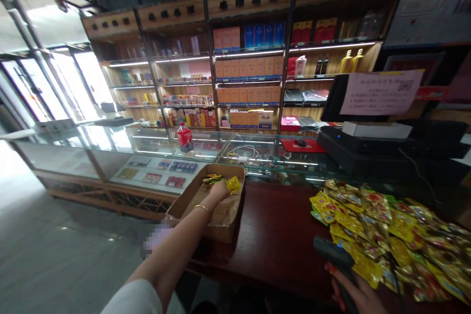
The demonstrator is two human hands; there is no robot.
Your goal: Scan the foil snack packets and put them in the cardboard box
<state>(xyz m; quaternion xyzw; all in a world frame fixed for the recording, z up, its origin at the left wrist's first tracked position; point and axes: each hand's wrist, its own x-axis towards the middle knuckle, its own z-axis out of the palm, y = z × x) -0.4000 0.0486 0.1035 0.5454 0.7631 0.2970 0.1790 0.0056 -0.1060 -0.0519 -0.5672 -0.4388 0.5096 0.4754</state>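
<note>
My left hand reaches into an open cardboard box, its fingers closed on a shiny yellow snack packet. Beside that hand, a few more packets lie at the far end of the box. At the lower right, my right hand is wrapped around the handle of a dark handheld barcode scanner, whose head points left over the dark red tabletop. A large pile of yellow and gold packets spreads just beyond and to the right of the scanner.
Behind the table runs a glass display counter with a red-labelled bottle on it. A black checkout machine stands at the back right, near a red mat. Shelves of boxed goods line the wall.
</note>
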